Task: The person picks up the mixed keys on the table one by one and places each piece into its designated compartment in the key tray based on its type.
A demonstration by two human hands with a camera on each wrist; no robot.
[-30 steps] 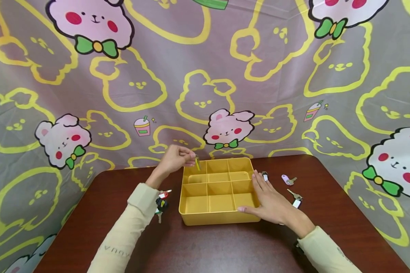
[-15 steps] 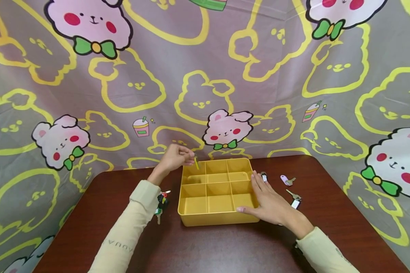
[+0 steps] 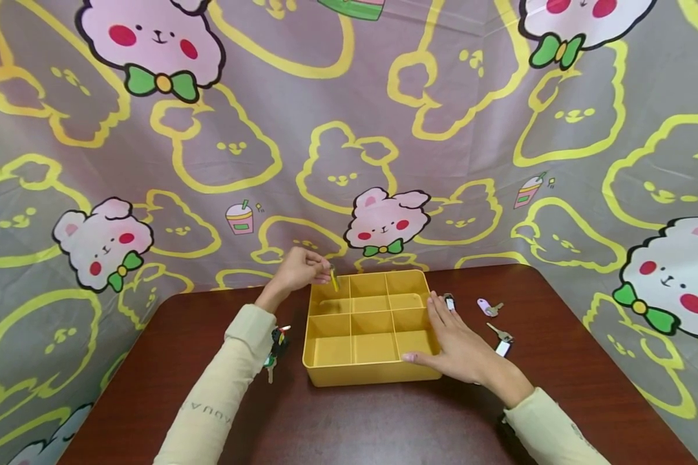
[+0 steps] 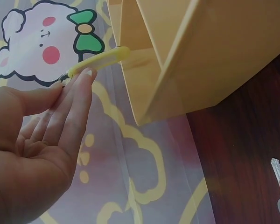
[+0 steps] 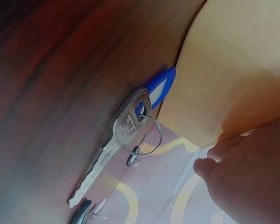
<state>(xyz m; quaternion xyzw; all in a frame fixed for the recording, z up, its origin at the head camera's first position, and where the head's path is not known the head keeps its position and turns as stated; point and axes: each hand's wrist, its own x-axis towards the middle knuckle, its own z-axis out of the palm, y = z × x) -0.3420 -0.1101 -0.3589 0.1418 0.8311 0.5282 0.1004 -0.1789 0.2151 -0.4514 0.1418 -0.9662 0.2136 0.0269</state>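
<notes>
Yellow tag (image 4: 123, 53) above glossy brown table (image 3: 384, 420), cartoon-print cloth (image 3: 471, 142) behind.

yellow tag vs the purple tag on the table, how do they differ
Colour: the yellow tag is yellow, the purple tag pale purple.
Place: the yellow tag is pinched in the left hand's grip; the purple tag lies on the table, right of the box.
Key: a key shows beside the purple tag; with the yellow tag, none can be made out.
Both have rounded ends.
</notes>
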